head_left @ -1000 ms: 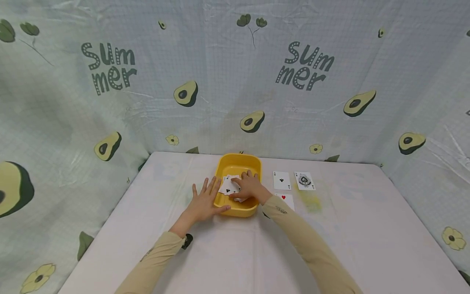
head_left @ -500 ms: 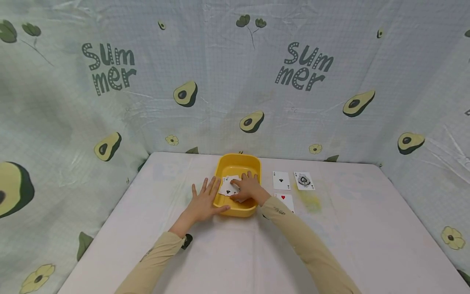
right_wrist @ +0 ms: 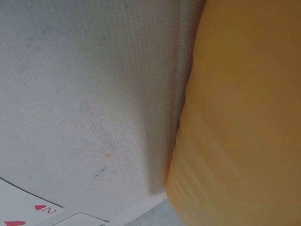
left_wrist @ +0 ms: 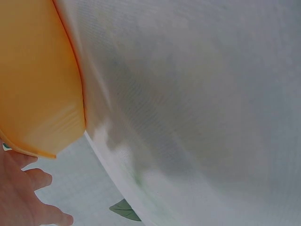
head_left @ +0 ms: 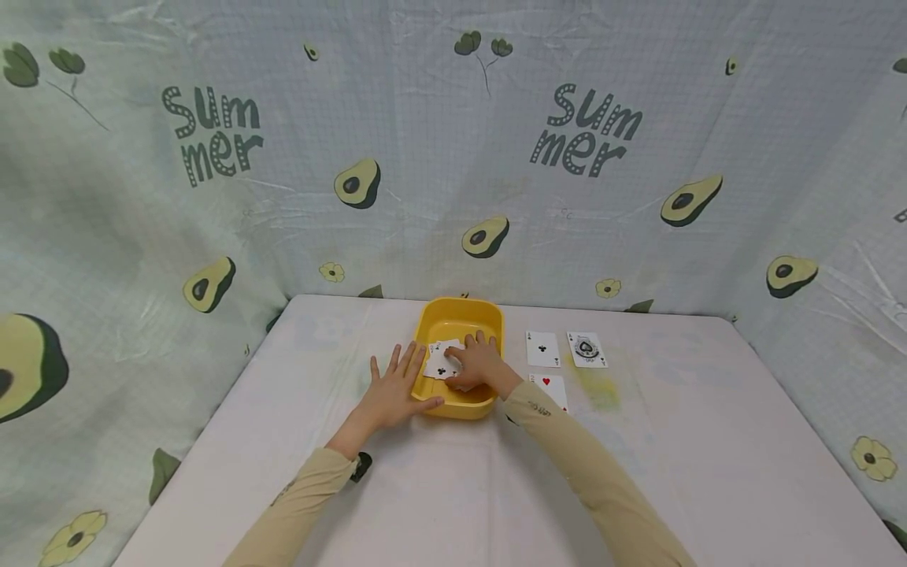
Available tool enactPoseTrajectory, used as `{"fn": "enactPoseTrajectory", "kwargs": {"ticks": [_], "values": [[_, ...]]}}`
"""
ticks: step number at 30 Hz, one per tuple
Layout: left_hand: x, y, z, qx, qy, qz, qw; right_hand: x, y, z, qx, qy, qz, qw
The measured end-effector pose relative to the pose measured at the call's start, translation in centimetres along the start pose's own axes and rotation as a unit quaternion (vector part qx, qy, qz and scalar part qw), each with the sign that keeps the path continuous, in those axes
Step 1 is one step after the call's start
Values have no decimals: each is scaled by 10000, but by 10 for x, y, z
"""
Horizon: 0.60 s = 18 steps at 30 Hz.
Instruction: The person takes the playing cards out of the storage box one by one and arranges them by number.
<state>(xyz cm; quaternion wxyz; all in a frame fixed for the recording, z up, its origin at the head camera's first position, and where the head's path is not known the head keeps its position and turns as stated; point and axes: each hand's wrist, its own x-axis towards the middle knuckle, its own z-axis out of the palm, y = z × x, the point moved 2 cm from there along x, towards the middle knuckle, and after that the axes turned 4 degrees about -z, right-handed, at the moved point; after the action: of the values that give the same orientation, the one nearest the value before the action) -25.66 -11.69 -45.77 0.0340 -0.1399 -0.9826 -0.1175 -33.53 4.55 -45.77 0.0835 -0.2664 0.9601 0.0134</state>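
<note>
A yellow plastic tray (head_left: 464,411) stands on the table with overlapping playing cards (head_left: 439,366) inside; the top one shows clubs. My left hand (head_left: 391,396) lies with fingers spread against the tray's left rim, the thumb at its near corner. In the left wrist view, the fingertips of the left hand (left_wrist: 28,193) show beside the tray wall (left_wrist: 37,84). Reaching over the right rim, my right hand (head_left: 482,366) has its fingers spread down onto the cards, partly covering them. The right wrist view shows only the outside of the tray (right_wrist: 244,117), with that hand out of sight.
Right of the tray, a club card (head_left: 543,349) and an ace of spades (head_left: 587,350) lie face up side by side. Nearer, a two of hearts (head_left: 551,387) is partly hidden by the right sleeve (head_left: 567,449). A patterned cloth (head_left: 425,236) hangs behind the table.
The right hand has shifted very slightly over the cards, and the thumb side now covers the card edge seen below it earlier. The left hand stays at the rim.
</note>
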Motion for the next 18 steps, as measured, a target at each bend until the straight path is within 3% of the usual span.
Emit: {"fn": "enactPoseTrajectory", "kwargs": {"ticks": [10, 18], "values": [[1, -2, 2, 45, -10, 28, 10000, 0, 3, 0, -344, 248, -116, 9990], [2, -1, 3, 1, 2, 12, 10000, -11, 8, -10, -386, 667, -319, 9965]]}}
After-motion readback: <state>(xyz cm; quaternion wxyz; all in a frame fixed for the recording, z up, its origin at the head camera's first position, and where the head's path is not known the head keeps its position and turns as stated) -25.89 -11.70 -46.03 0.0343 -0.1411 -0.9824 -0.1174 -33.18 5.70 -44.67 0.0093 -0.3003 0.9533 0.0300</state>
